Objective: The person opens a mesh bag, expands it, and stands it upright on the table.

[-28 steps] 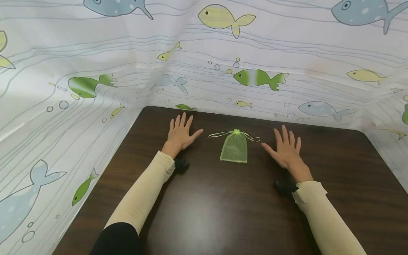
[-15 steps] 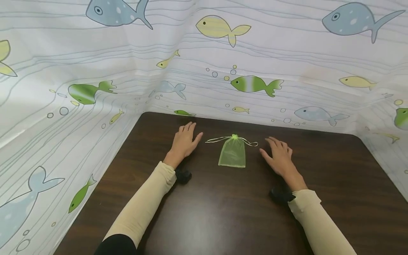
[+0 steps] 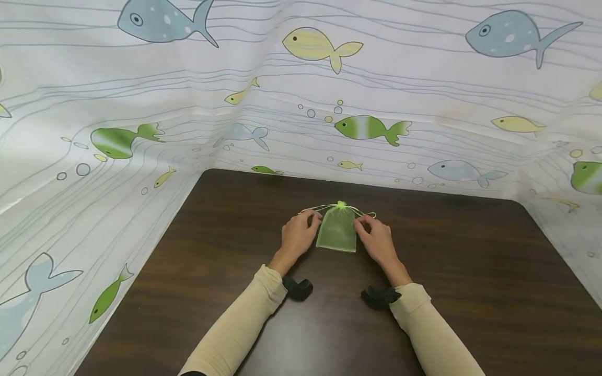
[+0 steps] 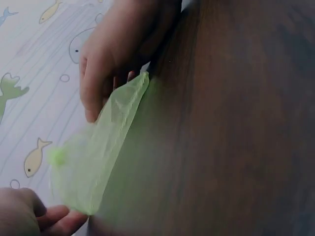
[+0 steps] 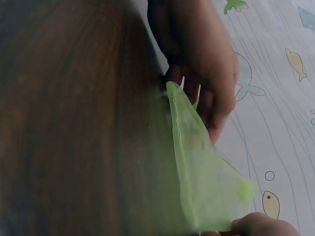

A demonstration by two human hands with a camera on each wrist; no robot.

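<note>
A pale green mesh drawstring pouch (image 3: 337, 230) lies flat on the dark table, gathered neck toward the far side, with a thin cord (image 3: 362, 211) running out to each side. At its left edge, my left hand (image 3: 298, 234) pinches the mesh between thumb and fingertips. My right hand (image 3: 378, 239) pinches the opposite edge. Seen from the left wrist, the pouch (image 4: 110, 132) spans between both hands, my left fingertips (image 4: 69, 221) at its near edge. In the right wrist view, my right thumb (image 5: 261, 225) presses on the mesh; the fingers beneath are partly hidden.
White cloth (image 3: 301, 89) printed with fish hangs behind and at both sides of the brown table (image 3: 447, 261). A black wrist camera (image 3: 298, 288) sits on my left wrist, another black camera (image 3: 378, 296) on the right.
Both hands have moved inward from either side, their spread fingers curling to the pouch's edges. The pouch has stayed on the table; the head view has shifted slightly.
</note>
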